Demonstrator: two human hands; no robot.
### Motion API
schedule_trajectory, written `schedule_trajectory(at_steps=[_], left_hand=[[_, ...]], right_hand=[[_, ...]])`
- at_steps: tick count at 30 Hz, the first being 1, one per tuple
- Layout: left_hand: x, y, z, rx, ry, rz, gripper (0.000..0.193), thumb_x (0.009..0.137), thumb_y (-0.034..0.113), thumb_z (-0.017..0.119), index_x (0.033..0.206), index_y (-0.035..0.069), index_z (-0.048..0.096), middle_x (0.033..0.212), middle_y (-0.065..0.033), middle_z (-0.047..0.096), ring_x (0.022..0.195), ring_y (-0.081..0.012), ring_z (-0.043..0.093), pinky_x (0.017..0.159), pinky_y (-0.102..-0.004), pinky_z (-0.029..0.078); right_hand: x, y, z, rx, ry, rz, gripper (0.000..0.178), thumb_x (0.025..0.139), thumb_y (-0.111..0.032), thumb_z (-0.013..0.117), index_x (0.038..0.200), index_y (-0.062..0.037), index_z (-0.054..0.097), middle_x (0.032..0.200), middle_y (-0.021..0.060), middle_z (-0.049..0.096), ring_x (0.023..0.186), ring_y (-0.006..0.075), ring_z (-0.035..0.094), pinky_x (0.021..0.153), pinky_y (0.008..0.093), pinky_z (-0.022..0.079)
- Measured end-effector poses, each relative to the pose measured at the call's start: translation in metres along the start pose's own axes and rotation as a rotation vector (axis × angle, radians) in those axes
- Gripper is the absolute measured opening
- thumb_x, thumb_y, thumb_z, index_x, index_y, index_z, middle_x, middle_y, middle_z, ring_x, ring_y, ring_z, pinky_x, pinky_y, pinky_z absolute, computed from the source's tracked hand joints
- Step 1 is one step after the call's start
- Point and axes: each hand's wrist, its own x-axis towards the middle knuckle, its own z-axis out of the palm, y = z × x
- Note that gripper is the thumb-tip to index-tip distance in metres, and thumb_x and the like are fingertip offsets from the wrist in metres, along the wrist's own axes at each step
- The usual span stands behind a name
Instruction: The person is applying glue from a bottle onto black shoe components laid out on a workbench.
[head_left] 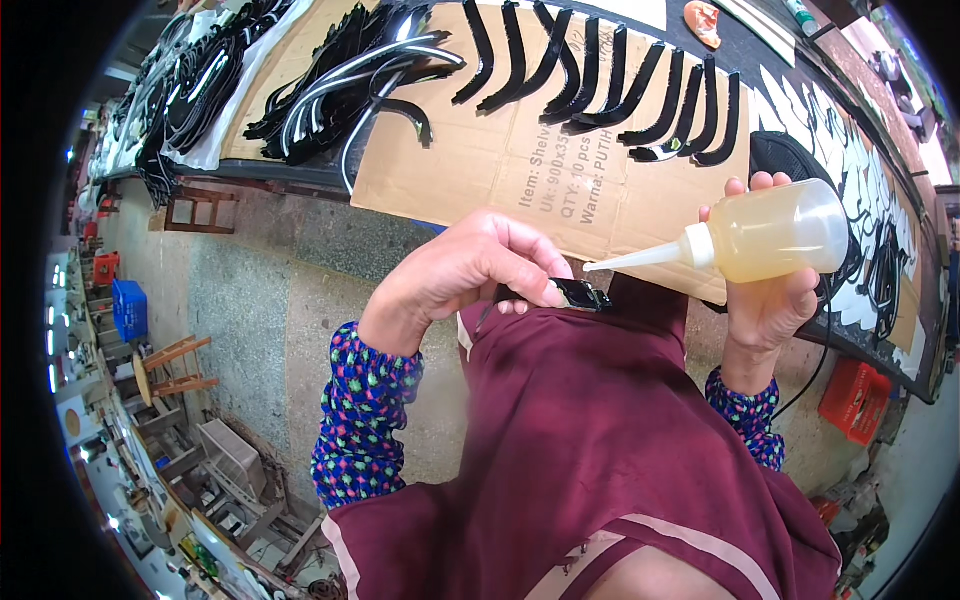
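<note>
My left hand (470, 265) pinches a shiny black strip (580, 294) just above my maroon apron (620, 400). Part of the strip is hidden behind my fingers. In my right hand (765, 310) is a clear squeeze bottle (780, 232) of yellowish liquid, tipped on its side. Its long pale nozzle (630, 259) points left, and the tip is close to the strip; whether they touch I cannot tell. Ahead of my hands, several curved black strips (590, 70) lie in a row on a flat piece of cardboard (450, 180).
A heap of black strips (330, 90) lies left of the row, with more bundles (205, 80) farther left. White cut pieces (825, 150) cover the table's right side. A red crate (855, 400) stands at the lower right. Wooden stools (175, 370) and a blue crate (129, 309) are at the left.
</note>
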Motion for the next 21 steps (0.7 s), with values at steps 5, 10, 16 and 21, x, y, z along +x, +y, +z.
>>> schedule_trajectory(at_steps=[5,10,16,21], left_hand=[[-0.001,0.0,-0.001,-0.014,0.027,-0.013,0.014,0.064,-0.002,0.062,0.078,-0.004,0.06,0.064,-0.0059,0.058,0.05,-0.008,0.05,0.046,-0.0183,0.039],[0.003,-0.002,-0.005,0.008,0.045,-0.015,0.015,0.064,-0.003,0.062,0.079,-0.005,0.06,0.064,-0.0058,0.058,0.051,-0.0078,0.05,0.046,-0.018,0.038],[0.002,-0.001,-0.005,0.005,0.096,-0.006,0.015,0.064,-0.003,0.063,0.079,-0.004,0.059,0.065,-0.0064,0.058,0.052,-0.0077,0.051,0.045,-0.0179,0.037],[0.002,0.004,-0.003,0.031,0.119,-0.01,0.015,0.064,-0.002,0.063,0.079,-0.004,0.059,0.065,-0.0069,0.059,0.052,-0.008,0.051,0.046,-0.0183,0.037]], right_hand=[[0.0,-0.001,0.0,0.02,0.009,-0.005,0.09,0.059,-0.034,0.076,0.127,-0.0035,0.027,0.126,0.0112,0.038,0.119,0.0316,0.032,0.096,0.0533,0.026],[-0.002,-0.003,-0.005,0.115,0.052,-0.064,0.091,0.058,-0.032,0.077,0.128,-0.003,0.026,0.127,0.0113,0.037,0.121,0.0314,0.031,0.097,0.053,0.025],[-0.001,-0.006,-0.01,0.099,0.042,-0.001,0.091,0.058,-0.034,0.076,0.127,-0.0034,0.026,0.127,0.01,0.035,0.12,0.0309,0.031,0.097,0.0527,0.026],[-0.001,-0.003,-0.005,0.021,0.043,0.083,0.092,0.056,-0.036,0.076,0.127,-0.0041,0.027,0.125,0.0097,0.036,0.119,0.0305,0.032,0.095,0.0522,0.029]])
